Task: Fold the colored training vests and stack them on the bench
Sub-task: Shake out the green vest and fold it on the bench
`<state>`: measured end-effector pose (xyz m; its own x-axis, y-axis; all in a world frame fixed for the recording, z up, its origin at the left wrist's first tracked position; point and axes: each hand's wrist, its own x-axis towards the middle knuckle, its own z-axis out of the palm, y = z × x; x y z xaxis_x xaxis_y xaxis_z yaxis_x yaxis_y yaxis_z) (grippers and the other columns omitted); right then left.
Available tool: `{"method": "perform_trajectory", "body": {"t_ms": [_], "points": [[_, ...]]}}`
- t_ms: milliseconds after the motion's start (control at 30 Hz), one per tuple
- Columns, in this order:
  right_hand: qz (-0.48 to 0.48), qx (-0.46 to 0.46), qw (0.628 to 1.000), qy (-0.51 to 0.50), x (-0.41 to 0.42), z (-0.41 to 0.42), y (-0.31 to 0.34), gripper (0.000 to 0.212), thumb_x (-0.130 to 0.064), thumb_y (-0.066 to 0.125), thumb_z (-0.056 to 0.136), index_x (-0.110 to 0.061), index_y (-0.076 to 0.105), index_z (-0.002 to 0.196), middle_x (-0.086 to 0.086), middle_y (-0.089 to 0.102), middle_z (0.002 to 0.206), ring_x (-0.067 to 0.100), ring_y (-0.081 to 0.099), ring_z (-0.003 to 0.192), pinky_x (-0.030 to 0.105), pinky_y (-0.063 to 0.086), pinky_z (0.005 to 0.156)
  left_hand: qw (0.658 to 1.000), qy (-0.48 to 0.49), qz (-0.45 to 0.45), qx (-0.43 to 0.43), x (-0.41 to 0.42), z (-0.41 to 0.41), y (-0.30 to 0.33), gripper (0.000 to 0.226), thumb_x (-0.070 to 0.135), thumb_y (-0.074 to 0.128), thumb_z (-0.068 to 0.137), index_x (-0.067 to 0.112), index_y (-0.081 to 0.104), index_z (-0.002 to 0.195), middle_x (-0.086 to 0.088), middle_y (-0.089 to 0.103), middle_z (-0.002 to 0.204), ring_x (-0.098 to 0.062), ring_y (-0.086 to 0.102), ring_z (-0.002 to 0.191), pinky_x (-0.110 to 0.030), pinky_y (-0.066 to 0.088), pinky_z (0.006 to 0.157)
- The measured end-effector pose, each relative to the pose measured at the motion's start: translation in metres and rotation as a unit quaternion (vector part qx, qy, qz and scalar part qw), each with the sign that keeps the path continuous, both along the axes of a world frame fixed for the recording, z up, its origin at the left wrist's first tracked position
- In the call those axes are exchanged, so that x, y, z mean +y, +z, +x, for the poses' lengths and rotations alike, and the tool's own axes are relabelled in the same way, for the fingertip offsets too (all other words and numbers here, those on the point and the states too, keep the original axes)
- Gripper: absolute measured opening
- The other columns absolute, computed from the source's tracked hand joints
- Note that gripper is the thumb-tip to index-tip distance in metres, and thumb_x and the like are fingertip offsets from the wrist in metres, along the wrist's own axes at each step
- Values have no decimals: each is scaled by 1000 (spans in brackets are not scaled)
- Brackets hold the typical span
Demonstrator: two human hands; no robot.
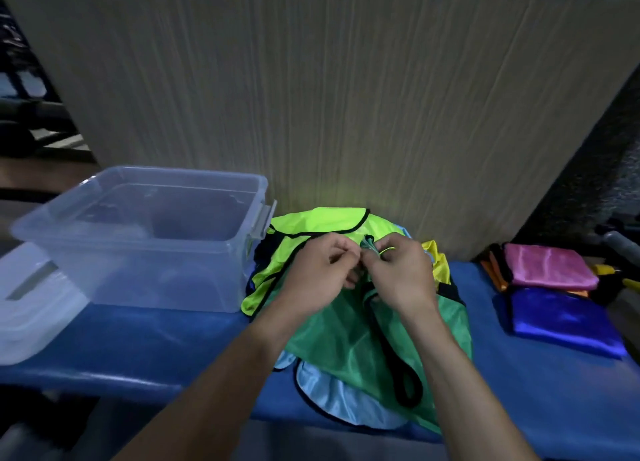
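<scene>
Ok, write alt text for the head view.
Both hands, left hand and right hand, pinch the green vest atop a pile of vests on a blue bench. Clear bin left, folded vests right.

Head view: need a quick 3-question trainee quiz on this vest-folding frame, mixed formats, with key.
1. True or false: the clear plastic bin holds folded vests.
2. Which vest do the left hand and right hand pinch? A) green vest B) pink vest C) blue vest
3. Fill in: the pink vest lies folded at the bench's ____ end.

Key: 1 false; 2 A; 3 right.
</scene>
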<state>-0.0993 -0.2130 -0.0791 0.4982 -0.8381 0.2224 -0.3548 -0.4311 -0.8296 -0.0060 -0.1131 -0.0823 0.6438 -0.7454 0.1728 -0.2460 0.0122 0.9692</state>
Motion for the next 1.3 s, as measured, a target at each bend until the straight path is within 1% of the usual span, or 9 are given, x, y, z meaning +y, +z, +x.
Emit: {"method": "perform_trajectory", "body": {"t_ms": [233,333,433,533,633,700,833,1100,1300], "points": [[104,-119,985,61,13,-7,-1,13,-23,74,89,-23,66,99,-1,58,66,11,51,52,30,46,52,995,-26,-10,100,-5,-1,6,24,23,54,102,12,71,91,-7,68,81,-18,64,73,-32,54,67],[195,-145,960,139,17,-16,7,13,-18,63,98,-20,69,109,5,64,74,14,58,62,30,51,55,996,-34,19,85,-7,3,2,32,50,59,93,24,74,85,-9,69,78,-18,63,77,-37,50,76],[262,-181,932,173,13,-23,9,21,-7,48,103,-12,64,115,12,67,75,25,64,67,33,56,63,995,-74,27,66,-6,1,1,33,43,60,97,14,70,84,4,62,69,-13,60,75,-35,48,84],[233,-177,942,163,7,-25,6,15,-7,50,104,-11,56,117,10,67,69,24,68,61,31,58,61,996,-86,28,3,-6,-3,-1,26,17,56,102,7,60,79,-1,60,68,-13,56,71,-30,45,78],[20,-103,989,101,-5,-23,-7,19,-22,62,100,-22,56,118,-2,63,70,12,62,64,27,50,65,995,-66,29,-64,-8,-2,-5,18,23,57,101,11,70,95,-6,73,90,-19,68,89,-43,51,92],[-75,-58,992,80,-15,-23,-10,32,-35,64,97,-25,58,126,-10,61,92,4,59,86,23,46,76,995,-57,19,-83,-8,-4,-4,16,25,58,100,18,73,101,-7,73,97,-27,69,96,-53,52,95],[55,-69,978,188,-29,-23,-4,37,-45,60,96,-22,66,124,-10,69,116,1,60,115,29,48,104,990,-74,-10,-124,-5,-3,-4,17,30,58,97,22,72,104,-16,70,94,-39,66,86,-60,50,85],[131,-146,950,241,-42,-29,-1,23,-37,77,82,-19,76,97,2,72,91,12,67,86,33,51,85,989,-58,4,-135,3,2,-5,15,22,63,100,20,73,111,5,75,98,-13,70,95,-43,55,91],[13,-152,967,205,-43,-24,-7,8,-22,76,91,-16,70,90,3,71,84,14,66,79,32,51,76,987,-104,55,-110,12,-1,-5,7,23,69,96,26,70,103,10,76,95,-6,73,86,-27,61,77]]}}
